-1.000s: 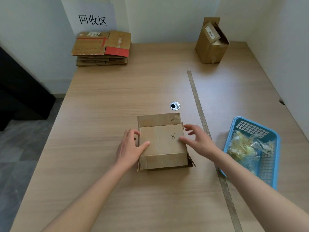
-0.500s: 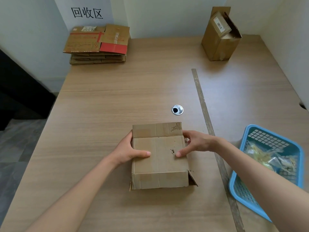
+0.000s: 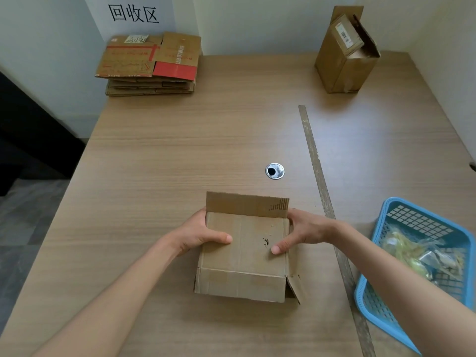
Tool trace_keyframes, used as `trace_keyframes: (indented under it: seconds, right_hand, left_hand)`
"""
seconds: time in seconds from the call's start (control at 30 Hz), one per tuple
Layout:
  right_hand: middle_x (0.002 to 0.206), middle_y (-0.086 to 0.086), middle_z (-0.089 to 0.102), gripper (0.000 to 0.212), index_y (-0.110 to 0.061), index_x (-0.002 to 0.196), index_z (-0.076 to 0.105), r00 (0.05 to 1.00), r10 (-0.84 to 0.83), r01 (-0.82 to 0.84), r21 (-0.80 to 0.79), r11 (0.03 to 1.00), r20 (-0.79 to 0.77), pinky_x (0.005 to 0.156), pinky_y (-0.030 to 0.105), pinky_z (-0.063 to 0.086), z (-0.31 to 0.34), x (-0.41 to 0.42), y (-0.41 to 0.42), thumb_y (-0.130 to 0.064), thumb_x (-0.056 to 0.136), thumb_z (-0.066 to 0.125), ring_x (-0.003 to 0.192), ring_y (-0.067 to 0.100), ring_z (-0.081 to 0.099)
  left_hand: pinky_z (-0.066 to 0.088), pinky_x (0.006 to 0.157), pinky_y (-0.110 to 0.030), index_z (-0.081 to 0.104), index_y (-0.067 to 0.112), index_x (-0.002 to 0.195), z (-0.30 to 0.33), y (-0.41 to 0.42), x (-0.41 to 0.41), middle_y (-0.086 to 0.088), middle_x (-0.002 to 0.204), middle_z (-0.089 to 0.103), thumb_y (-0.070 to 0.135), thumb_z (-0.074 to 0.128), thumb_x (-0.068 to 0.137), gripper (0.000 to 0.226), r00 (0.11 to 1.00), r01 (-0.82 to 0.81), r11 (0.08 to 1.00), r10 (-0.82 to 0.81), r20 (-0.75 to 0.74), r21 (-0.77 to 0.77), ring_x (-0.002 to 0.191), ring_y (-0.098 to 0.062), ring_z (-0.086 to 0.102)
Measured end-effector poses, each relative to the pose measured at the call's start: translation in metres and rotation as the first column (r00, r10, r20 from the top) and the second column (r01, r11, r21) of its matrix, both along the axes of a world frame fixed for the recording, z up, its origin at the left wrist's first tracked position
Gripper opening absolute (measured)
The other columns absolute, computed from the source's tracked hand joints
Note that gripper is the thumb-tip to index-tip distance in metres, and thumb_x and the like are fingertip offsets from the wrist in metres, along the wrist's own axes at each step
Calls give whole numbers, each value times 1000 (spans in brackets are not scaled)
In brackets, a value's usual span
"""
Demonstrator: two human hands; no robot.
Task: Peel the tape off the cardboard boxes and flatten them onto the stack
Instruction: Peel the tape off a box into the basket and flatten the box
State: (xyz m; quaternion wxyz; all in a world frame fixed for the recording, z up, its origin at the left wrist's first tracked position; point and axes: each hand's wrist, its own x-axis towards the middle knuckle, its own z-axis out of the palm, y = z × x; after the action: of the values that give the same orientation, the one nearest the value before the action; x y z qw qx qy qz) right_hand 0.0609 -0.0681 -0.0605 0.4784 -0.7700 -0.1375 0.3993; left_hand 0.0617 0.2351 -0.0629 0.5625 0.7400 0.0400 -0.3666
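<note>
Both hands grip the cardboard box (image 3: 244, 251) at six o'clock: left hand (image 3: 198, 234), right hand (image 3: 301, 231), fingers apparently curled behind it.

Two hands: left hand (image 3: 199, 234), right hand (image 3: 301, 231), both on one flattened box (image 3: 244, 253). One upright open box (image 3: 345, 51) at far right. One stack of flattened cardboard (image 3: 149, 63) at far left; layer count unclear. One blue basket (image 3: 386, 315) holding crumpled tape bits (image 3: 409, 253), number uncountable. One metal grommet (image 3: 274, 171). One strip (image 3: 322, 181) along table. One wall sign (image 3: 132, 12).
</note>
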Motion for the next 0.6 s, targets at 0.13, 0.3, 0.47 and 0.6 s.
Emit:
trace_keyframes:
  seconds: [0.13, 0.3, 0.47, 0.6]
  right_hand:
    - [131, -13, 64, 74, -41, 129, 55, 998, -53, 52, 42, 998, 17, 100, 18, 48, 2, -7, -3, -30, 68, 94, 124, 6, 59]
    - [142, -15, 35, 107, -38, 140, 33, 979, -147, 165, -126, 978, 138, 107, 20, 31, 1, -16, -10, -40, 56, 99, 135, 5, 37]
    - [138, -14, 30, 110, -34, 137, 36, 952, -167, 209, -148, 967, 258, 92, 2, 37, -1, -35, -6, -45, 48, 100, 132, 1, 37]
    - [137, -15, 32, 108, -39, 131, 40, 915, -248, 290, -91, 953, 319, 108, 21, 38, -5, -53, -5, -53, 43, 100, 132, 0, 39]
  left_hand:
    - [58, 89, -31, 56, 17, 125, 5, 0, -2, -3, 117, 73, 28, 95, 42, 93, 1000, -6, 999, 6, -12, -48, 107, -16, 71]
    - [55, 95, -27, 59, 22, 128, 16, 7, -21, 6, 117, 74, 30, 94, 52, 84, 993, 116, 992, -116, 10, -50, 115, -15, 67]
    - [45, 105, -21, 39, 46, 152, 27, 14, -40, 21, 146, 52, 4, 81, 70, 101, 962, 272, 953, -267, 55, -133, 131, -3, 52]
    - [49, 103, -25, 50, 48, 143, 26, 15, -51, 18, 136, 62, 6, 83, 68, 91, 957, 289, 942, -287, 36, -169, 125, -7, 59]
